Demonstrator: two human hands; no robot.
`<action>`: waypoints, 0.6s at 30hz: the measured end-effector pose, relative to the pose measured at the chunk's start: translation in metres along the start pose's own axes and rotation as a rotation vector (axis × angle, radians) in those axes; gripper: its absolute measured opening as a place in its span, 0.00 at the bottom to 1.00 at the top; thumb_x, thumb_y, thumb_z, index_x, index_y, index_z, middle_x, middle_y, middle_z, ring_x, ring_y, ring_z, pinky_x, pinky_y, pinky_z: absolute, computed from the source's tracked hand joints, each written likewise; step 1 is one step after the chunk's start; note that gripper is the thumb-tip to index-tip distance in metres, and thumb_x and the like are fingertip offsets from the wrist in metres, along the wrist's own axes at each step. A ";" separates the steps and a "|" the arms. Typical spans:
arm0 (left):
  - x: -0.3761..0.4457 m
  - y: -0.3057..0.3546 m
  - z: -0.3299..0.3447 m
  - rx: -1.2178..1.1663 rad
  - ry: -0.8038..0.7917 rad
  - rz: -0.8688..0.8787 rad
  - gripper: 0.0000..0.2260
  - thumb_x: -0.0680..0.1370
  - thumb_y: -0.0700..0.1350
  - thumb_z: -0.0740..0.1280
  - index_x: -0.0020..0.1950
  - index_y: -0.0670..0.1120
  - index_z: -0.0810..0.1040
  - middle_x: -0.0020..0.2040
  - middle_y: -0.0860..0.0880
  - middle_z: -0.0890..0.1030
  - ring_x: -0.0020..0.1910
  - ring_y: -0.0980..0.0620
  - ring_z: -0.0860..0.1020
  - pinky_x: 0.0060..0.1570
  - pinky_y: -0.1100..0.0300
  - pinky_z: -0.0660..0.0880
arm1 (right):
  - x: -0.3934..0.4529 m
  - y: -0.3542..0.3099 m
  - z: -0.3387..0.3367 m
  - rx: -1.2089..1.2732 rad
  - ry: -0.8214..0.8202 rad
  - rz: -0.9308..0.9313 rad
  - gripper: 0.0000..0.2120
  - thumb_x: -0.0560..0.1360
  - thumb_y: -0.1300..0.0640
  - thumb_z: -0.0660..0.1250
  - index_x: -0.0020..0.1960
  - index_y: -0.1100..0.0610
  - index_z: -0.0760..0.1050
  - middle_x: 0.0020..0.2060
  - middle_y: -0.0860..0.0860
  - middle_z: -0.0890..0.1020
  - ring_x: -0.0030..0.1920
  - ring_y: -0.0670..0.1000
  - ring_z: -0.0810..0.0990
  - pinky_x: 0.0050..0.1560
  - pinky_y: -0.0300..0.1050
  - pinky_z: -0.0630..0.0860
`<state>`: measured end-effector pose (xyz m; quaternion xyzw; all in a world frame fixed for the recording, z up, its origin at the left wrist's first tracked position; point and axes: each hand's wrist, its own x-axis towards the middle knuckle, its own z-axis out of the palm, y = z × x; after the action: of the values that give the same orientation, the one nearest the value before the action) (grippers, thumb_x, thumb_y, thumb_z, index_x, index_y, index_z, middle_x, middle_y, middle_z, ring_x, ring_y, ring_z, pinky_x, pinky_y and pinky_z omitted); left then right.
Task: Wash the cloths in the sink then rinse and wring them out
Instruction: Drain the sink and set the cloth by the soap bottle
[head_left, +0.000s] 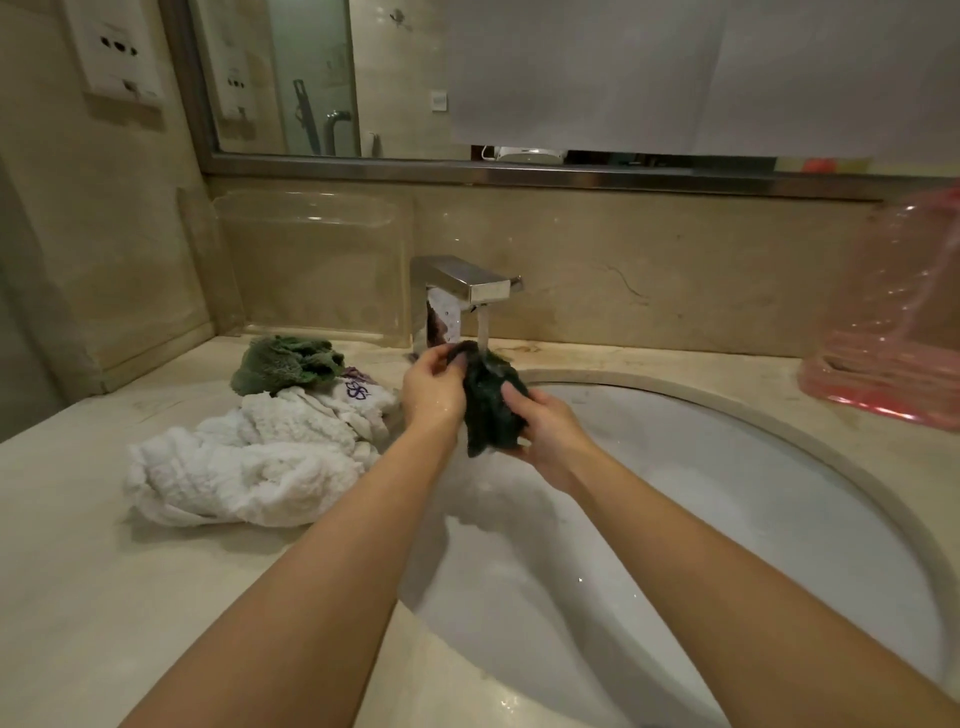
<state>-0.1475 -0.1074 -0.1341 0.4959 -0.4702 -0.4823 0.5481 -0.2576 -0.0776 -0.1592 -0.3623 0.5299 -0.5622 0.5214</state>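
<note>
The wet cloth (488, 410) under the tap is dark green, nearly black. On the beige marbled worktop (104, 545) lie a paler green cloth (285, 364) and white waffle-textured cloths (249, 462), one with purple stitching. The sink (727, 519) is white; a pink plastic bag (893, 322) stands aside.

I see the cloth (488, 410) between both hands, under the faucet (462, 291), above the sink (727, 519). Towels (249, 457) lie left on the counter (104, 571); bag (893, 332) right.

Both arms reach up to mid frame. Left hand (434, 389) & right hand (550, 441) close together, fingers curled, each gripping smth dark.
</note>
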 end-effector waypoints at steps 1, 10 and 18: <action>0.000 0.000 0.001 -0.001 0.006 -0.026 0.10 0.81 0.46 0.61 0.61 0.52 0.77 0.63 0.46 0.77 0.63 0.45 0.75 0.64 0.44 0.73 | -0.002 -0.003 0.002 0.003 0.018 -0.025 0.16 0.80 0.52 0.63 0.66 0.57 0.72 0.56 0.54 0.80 0.52 0.53 0.79 0.48 0.48 0.79; -0.003 -0.005 0.007 0.182 -0.181 -0.169 0.27 0.77 0.57 0.66 0.72 0.45 0.67 0.64 0.43 0.76 0.64 0.41 0.74 0.66 0.44 0.69 | 0.007 -0.013 0.007 -0.106 0.200 -0.194 0.17 0.79 0.46 0.63 0.63 0.53 0.76 0.54 0.50 0.79 0.57 0.52 0.76 0.55 0.46 0.74; -0.005 0.000 0.010 0.226 -0.105 -0.115 0.12 0.81 0.55 0.59 0.53 0.48 0.75 0.44 0.49 0.75 0.45 0.50 0.75 0.50 0.55 0.73 | 0.008 -0.012 0.022 0.070 0.175 -0.065 0.12 0.81 0.45 0.59 0.60 0.50 0.68 0.58 0.54 0.75 0.60 0.57 0.75 0.61 0.58 0.75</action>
<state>-0.1575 -0.1031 -0.1340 0.5548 -0.5203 -0.4821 0.4348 -0.2407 -0.0916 -0.1449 -0.3103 0.5414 -0.6264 0.4671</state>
